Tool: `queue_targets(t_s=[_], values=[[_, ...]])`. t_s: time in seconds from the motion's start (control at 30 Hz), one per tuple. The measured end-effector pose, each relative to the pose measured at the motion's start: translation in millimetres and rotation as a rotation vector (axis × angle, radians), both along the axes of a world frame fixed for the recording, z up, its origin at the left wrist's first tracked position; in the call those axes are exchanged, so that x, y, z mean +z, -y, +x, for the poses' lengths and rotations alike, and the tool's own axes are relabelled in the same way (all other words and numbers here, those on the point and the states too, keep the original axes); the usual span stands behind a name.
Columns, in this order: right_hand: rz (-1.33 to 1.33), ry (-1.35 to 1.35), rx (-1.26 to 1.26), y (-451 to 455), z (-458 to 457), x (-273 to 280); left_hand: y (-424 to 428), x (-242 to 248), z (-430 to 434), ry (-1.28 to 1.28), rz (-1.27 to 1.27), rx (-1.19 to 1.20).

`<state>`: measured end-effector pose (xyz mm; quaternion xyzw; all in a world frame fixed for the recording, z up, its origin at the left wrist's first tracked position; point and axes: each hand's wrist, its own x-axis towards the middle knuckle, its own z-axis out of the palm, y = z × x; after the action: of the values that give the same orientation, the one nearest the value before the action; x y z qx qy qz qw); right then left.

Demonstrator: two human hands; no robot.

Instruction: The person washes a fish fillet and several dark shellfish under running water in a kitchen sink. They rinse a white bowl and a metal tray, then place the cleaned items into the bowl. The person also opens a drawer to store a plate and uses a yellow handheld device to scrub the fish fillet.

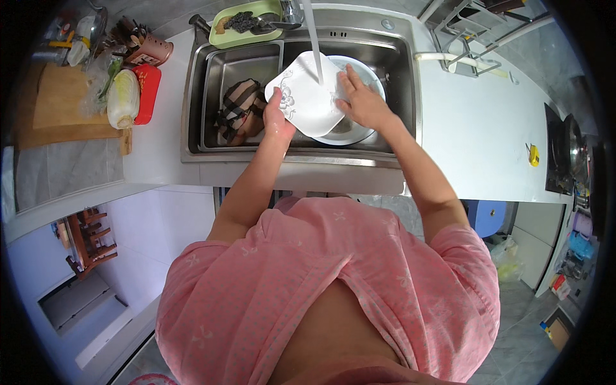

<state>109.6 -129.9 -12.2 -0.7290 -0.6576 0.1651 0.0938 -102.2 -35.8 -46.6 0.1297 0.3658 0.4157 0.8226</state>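
Note:
My left hand [278, 118] grips the left corner of a white square plate [313, 108] with a grey flower pattern, its thumb on the upper face. Water from the faucet [311, 29] runs onto the plate. Fingers spread, my right hand [363, 101] lies at the plate's right edge; whether it grips anything cannot be told. Below the plate, a white round basin [373, 72] holding water stands in the right bowl of the steel sink [409, 96]. A crumpled checked cloth [240, 108] lies in the left bowl.
A green tray [231, 41] with a dark scrubber sits behind the sink. Left on the counter are a napa cabbage [123, 98], a red container [148, 91] and a wooden cutting board [62, 101]. Rightward are a metal rack [464, 38], a yellow tape measure [533, 155] and a stove [558, 154].

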Motion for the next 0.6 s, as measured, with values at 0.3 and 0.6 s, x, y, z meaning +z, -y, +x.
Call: queue_targets(t_s=[0.3,0.6], values=[[0.098,-1.699,-0.572,25.2,-13.2,38.6,-12.5,-5.9,24.5,-0.358,0.168,-0.189],[0.209,-1.817,-0.763,16.6,-43.6,7.9,-9.5,7.1,89.7,-1.484,1.424,-0.78]])
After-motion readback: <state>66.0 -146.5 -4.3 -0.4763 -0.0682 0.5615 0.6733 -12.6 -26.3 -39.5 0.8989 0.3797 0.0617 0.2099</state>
